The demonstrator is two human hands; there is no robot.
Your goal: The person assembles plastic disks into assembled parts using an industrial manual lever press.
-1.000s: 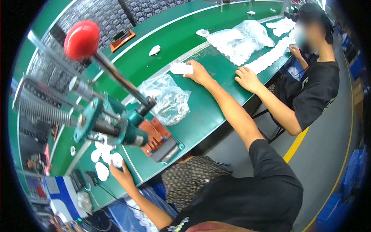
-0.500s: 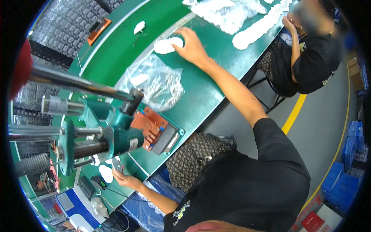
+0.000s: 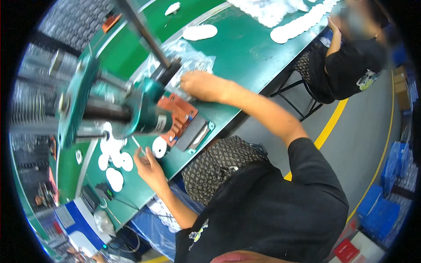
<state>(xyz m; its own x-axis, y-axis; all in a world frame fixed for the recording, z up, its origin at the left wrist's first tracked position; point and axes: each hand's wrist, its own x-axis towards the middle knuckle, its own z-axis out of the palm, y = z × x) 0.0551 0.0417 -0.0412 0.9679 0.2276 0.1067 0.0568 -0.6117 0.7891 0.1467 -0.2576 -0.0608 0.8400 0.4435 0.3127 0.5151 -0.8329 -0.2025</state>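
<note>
My right hand is curled closed beside the clear plastic bag of small parts, just behind the red-brown fixture of a green hand press. Whatever its fingers grip is hidden. My left hand is on the near-left side of the press, thumb and fingers apart. Close to its fingertips is a white disc with a small central hole; whether they touch I cannot tell. Further left lie several white discs and a white oval piece. The steel press lever slants upward.
White oval pieces lie at the far side of the green table. A long row of white discs and a co-worker are at the right. A blue and white box stands lower left.
My right hand has come back from the white oval pieces to the bag by the fixture. My left hand has opened, no longer around a dark piece. The press lever appears swung to a steeper angle.
</note>
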